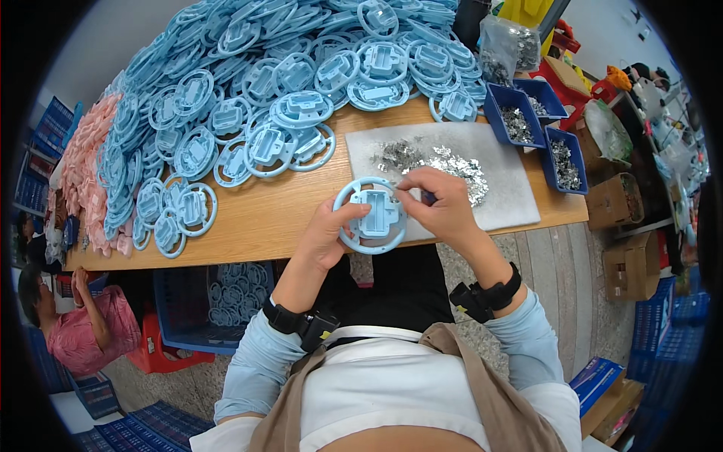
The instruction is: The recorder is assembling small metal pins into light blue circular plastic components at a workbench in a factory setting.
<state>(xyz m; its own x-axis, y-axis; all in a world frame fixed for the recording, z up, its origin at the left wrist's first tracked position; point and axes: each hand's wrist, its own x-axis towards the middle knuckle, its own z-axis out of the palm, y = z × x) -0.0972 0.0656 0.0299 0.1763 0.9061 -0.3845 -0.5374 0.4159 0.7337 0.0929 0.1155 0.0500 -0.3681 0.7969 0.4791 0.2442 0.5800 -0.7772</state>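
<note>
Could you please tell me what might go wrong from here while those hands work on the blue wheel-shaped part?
The small metal pieces lie loose on the grey mat by the right hand; a brush could scatter them. The blue wheel-shaped part, held by the left hand past the table edge, would drop to the floor if it slipped.

light-blue plastic wheel [370,215] | round ring, rectangular hub | face-up | above table's near edge
</note>
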